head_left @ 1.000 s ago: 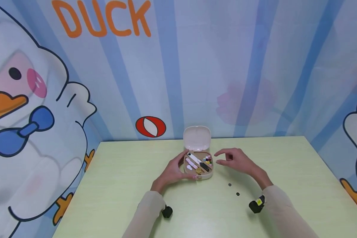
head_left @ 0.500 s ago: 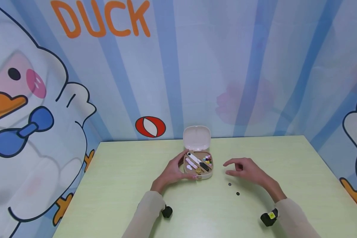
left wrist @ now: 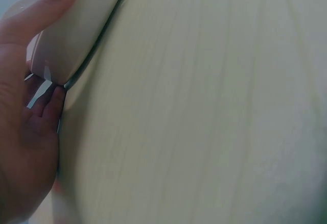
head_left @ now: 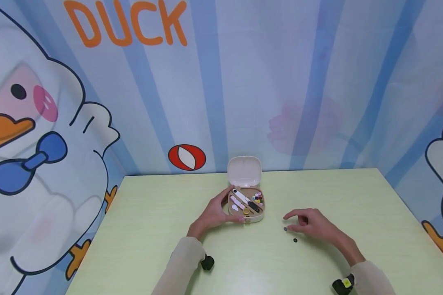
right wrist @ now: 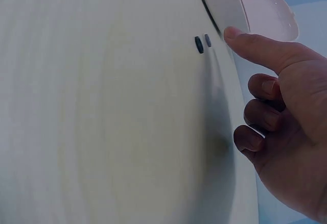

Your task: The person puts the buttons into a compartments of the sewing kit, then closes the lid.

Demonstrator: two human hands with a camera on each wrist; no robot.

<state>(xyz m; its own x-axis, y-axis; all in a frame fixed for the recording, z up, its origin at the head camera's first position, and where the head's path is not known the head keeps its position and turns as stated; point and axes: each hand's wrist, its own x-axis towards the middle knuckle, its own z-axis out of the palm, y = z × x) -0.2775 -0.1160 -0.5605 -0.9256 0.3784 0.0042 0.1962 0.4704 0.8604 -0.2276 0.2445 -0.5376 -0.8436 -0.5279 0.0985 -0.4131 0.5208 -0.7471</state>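
Observation:
A small cream sewing box stands on the table with its lid raised. Inside lie a white-and-black pen-like tool, a pink-and-white piece, a gold round item and several coloured buttons. My left hand grips the box, thumb at the front and fingers around the left side. Over a grey button on the table hovers my right hand, thumb and forefinger apart, other fingers curled, holding nothing. A black button lies just nearer; both show in the right wrist view.
The pale green wood-grained table meets a printed blue curtain right behind the box lid. Black wrist cameras, such as the left camera, sit under each sleeve. Duck pictures cover the side curtains.
My right hand has moved away from the box, rightward and nearer to me, and lower toward the two loose buttons. The left hand and box have stayed put.

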